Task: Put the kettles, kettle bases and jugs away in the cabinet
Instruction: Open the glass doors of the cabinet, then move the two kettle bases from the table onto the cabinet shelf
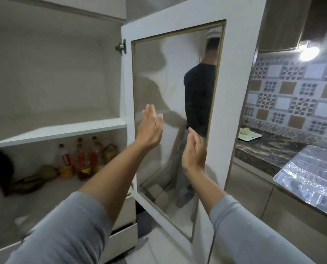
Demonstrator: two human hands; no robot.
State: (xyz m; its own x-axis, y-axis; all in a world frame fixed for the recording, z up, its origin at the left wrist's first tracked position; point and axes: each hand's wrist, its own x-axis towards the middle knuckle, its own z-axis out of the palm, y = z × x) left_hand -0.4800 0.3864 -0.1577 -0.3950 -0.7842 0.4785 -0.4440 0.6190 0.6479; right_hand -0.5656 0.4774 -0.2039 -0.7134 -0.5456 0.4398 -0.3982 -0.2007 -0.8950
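open cabinet [59, 128] left of both raised hands, left hand [150, 128], right hand [194, 151]

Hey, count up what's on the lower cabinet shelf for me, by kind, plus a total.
Bottles: 4
Brownish pouches or bags, blurred: 2
Dark object at the left edge, unclear: 1
Kettles, kettle bases, jugs: 0
Total: 7
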